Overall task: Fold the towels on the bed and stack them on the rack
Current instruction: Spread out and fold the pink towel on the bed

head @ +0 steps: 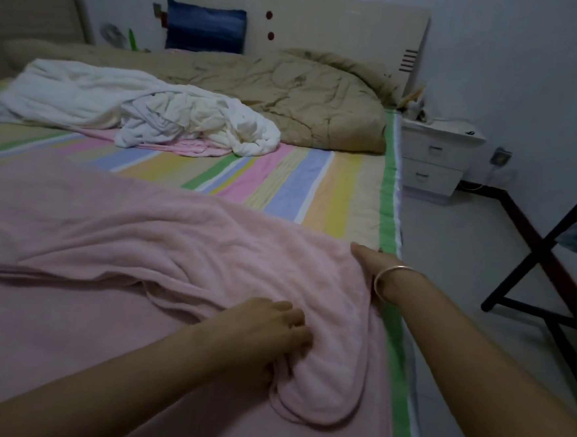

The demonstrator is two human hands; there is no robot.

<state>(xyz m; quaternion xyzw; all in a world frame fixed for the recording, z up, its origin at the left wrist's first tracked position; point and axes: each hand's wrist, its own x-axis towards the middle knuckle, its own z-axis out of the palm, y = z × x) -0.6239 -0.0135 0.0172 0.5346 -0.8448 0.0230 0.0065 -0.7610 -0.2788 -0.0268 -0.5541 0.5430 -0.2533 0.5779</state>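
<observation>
The pink towel [142, 242] lies spread over the near half of the bed, its right end bunched into a rounded fold just inside the mattress edge. Both hands work it there. The left hand [269, 333] has its fingers curled down into the bunched cloth, gathering it. The right hand [370, 266], a bangle on its wrist, takes the edge farther up, thumb on top and fingers out of sight beneath, so it seems to pinch the hem. The bulk of the towel trails away to the left of both grips, placed, I'd judge, to be drawn flat or doubled over. Beyond it on the striped sheet [282, 183] waits a crumpled heap of white towels [144, 112], with a beige quilt [306, 96] behind. The dark cross-legged rack [546, 270] stands on the floor to the right, near the bed
</observation>
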